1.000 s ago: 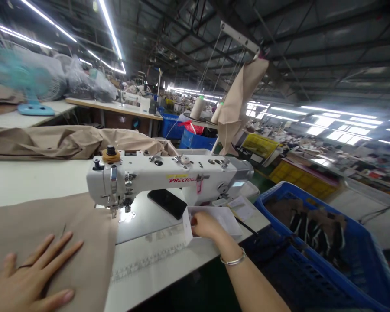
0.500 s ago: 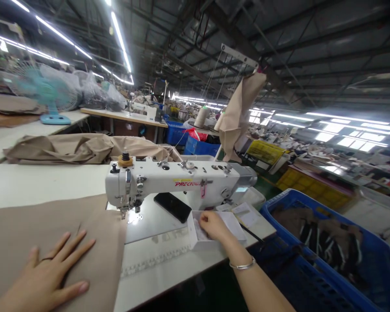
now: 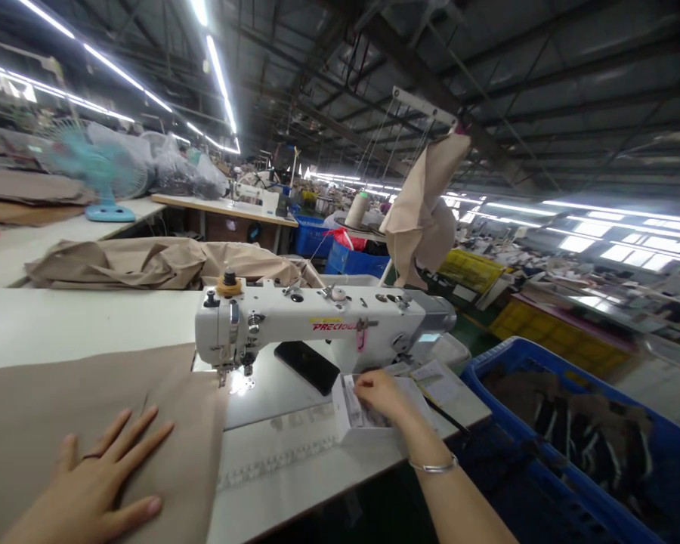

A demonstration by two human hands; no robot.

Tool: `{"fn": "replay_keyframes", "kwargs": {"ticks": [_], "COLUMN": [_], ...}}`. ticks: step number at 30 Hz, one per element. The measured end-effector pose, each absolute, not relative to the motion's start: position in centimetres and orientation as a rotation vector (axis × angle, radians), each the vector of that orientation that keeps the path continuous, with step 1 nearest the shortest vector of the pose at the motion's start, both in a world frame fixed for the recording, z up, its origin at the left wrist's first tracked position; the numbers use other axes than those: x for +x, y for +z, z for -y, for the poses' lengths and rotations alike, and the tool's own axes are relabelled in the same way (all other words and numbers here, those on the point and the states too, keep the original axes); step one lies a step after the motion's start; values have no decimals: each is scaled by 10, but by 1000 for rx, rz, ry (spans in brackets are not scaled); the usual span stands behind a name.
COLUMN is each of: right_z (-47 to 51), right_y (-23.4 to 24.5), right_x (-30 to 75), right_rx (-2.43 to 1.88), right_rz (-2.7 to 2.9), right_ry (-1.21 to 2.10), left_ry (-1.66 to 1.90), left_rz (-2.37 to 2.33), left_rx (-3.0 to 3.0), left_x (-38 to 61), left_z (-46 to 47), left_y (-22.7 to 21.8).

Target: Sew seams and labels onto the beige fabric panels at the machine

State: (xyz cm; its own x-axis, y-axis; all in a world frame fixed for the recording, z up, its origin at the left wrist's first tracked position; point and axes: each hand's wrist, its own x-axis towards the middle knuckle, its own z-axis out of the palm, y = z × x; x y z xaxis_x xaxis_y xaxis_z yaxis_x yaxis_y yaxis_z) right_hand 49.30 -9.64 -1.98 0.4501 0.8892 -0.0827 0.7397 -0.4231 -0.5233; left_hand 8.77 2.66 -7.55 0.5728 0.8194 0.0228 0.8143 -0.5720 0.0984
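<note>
My left hand (image 3: 105, 476) lies flat with its fingers spread on a beige fabric panel (image 3: 51, 408). The panel's right edge reaches the needle area of a white sewing machine (image 3: 295, 321). Inside a small white box (image 3: 368, 434), my right hand (image 3: 382, 394) has its fingers pinched together. Small pale items show around these fingertips, but what they hold cannot be made out. Between the box and the machine's needle end rests a black phone (image 3: 307, 366). A measuring scale (image 3: 277, 461) runs along the table's front.
To the right stands a blue crate (image 3: 481, 370) with dark and brown pieces inside. Crumpled beige fabric (image 3: 147, 261) lies behind the machine, and more beige fabric (image 3: 422, 204) hangs from the thread stand. A turquoise fan (image 3: 105, 170) stands at the back left.
The whole view has shifted slightly, so things appear a little further right. My right hand's fingers have moved slightly within the box, and more pale contents show. My left hand stays flat on the fabric.
</note>
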Motion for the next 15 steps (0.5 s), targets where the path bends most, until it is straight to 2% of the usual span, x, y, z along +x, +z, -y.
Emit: {"fn": "replay_keyframes", "kwargs": {"ticks": [15], "right_z": [102], "right_y": [-24], "right_x": [507], "right_rx": [-2112], "right_rz": [1031], "right_ry": [654], "left_ry": [193], "left_rz": [-1378], "left_rx": [2568], "left_x": [76], "left_z": [-50], "left_y": [-90]}}
